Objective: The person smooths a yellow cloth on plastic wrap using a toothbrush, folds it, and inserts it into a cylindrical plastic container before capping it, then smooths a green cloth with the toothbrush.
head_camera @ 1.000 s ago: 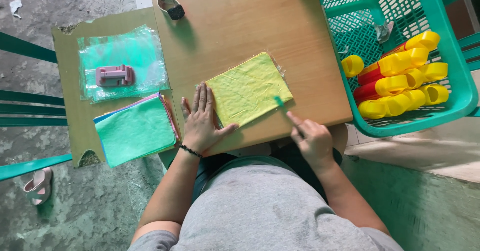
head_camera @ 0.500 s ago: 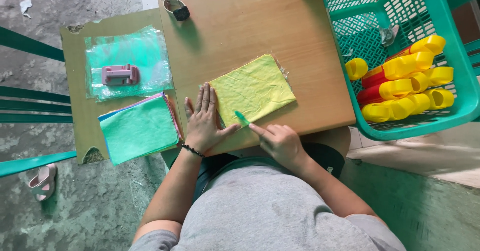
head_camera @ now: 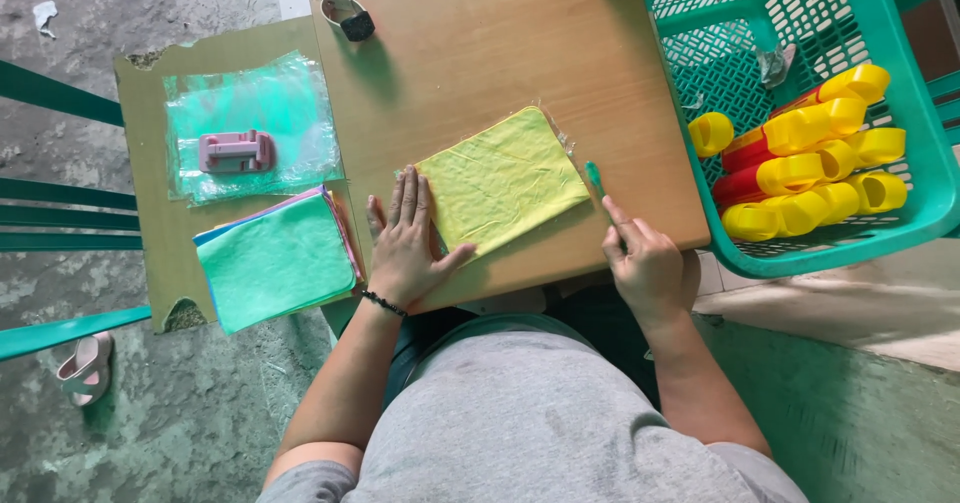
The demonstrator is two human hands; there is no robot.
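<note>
Left hand (head_camera: pixel 408 248) flat and spread on the yellow cloth (head_camera: pixel 503 180); right hand (head_camera: pixel 645 268) pinching a green stick (head_camera: pixel 597 182).
Cloth lies mid-table (head_camera: pixel 500 43), long axis tilted, far-right end higher; stick sits just right of it, tip pointing far; green basket (head_camera: pixel 905 93) stands right.

Looks to me like a small home-based packing setup, not a factory. I'm seeing a little wooden worktop (head_camera: pixel 500 53) sitting on rough, stained concrete floor (head_camera: pixel 130 433). Right of the worktop there's a green plastic laundry-type basket (head_camera: pixel 900 213) stuffed with yellow and red rolls (head_camera: pixel 810 178). Left of the worktop, a cardboard sheet (head_camera: pixel 150 253) carries a stack of clear bags (head_camera: pixel 250 123) and a pile of coloured cloths (head_camera: pixel 275 258). A small sandal (head_camera: pixel 85 368) lies on the floor, well left of the worktop. Very domestic piecework vibe.
</note>
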